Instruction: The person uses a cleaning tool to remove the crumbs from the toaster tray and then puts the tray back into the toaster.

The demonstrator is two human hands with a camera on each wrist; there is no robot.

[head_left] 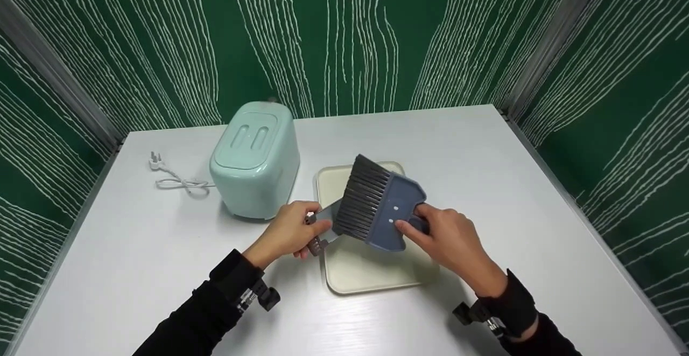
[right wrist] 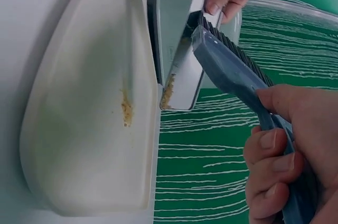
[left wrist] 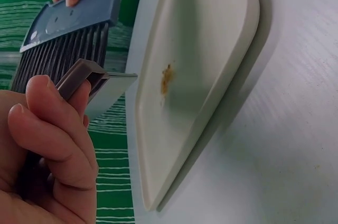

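Note:
My left hand (head_left: 293, 229) grips the dark end of a shiny metal crumb tray (right wrist: 187, 78). Brown crumbs (right wrist: 168, 93) lie along one edge of it. In my right hand (head_left: 452, 235) is a blue-grey brush (head_left: 385, 213), held by its handle, with long black bristles. The bristles reach over the crumb tray in the head view and cover part of it; whether they touch it I cannot tell. Below both hands a cream tray (head_left: 371, 278) lies on the table, with a small streak of crumbs (right wrist: 127, 110) on its surface.
A mint-green toaster (head_left: 253, 146) stands behind and left of the cream tray. Its white cord (head_left: 183, 183) is bundled beside it, ending in a plug (head_left: 156, 161). Green walls with white streaks border the white table (head_left: 134, 248).

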